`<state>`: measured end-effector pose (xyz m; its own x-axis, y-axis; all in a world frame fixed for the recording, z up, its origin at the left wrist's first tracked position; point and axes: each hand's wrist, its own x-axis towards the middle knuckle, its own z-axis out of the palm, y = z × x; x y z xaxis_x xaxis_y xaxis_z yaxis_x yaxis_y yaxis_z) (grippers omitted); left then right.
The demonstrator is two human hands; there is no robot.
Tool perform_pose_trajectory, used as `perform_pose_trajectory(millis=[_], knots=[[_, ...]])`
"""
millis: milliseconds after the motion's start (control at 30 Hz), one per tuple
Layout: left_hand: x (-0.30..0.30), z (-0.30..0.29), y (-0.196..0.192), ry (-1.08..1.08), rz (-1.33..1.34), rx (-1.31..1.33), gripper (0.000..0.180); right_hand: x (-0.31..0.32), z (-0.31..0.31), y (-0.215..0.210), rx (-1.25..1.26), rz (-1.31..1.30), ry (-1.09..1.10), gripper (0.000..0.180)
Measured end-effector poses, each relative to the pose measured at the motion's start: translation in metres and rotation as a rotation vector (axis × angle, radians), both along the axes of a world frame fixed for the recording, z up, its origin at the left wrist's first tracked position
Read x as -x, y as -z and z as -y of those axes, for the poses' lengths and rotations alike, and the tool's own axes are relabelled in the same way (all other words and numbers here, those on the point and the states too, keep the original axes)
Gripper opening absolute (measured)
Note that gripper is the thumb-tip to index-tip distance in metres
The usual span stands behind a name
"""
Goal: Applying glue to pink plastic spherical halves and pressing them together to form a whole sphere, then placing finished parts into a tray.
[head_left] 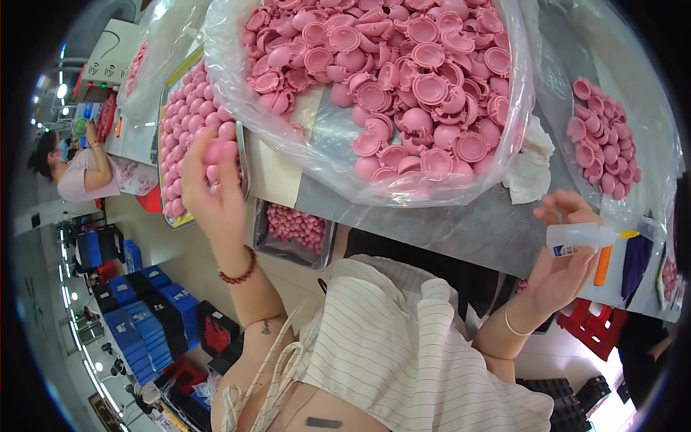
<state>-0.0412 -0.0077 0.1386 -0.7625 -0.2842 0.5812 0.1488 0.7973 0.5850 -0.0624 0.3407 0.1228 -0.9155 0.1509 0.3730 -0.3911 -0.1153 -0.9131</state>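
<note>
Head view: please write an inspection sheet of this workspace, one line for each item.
Surface: grey table, mostly covered.
Job's things: tray of pink balls at the left; clear bag of pink half shells in the middle; small clear squeeze bottle.
Clutter: white cloth; second bag of pink parts at the right; small bin of pink pieces under the table edge.
Grippers: left hand rests on the pink balls; right hand holds the squeeze bottle.
Cables: nothing seen.
Surroundings: another person at a bench far left; blue boxes on the floor.
</note>
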Motion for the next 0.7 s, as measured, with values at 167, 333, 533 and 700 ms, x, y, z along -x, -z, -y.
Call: perform_pose_trajectory(millis=[167, 333, 533, 700], knots=[[0.009, 0.04, 0.005, -0.107, 0.266, 0.415, 0.039, -0.007, -0.003, 0.006, -0.048, 0.039, -0.07, 0.039], [0.027, 0.044, 0.0, -0.087, 0.408, 0.382, 0.048, -0.011, 0.0, 0.008, -0.044, 0.06, -0.039, 0.039], [0.038, 0.069, 0.018, -0.203, 0.569, 0.588, 0.056, -0.015, -0.004, 0.011, -0.015, 0.064, 0.008, 0.04], [0.039, 0.038, -0.002, 0.011, 0.209, 0.294, 0.045, -0.016, -0.005, 0.011, -0.008, 0.065, -0.001, 0.041]])
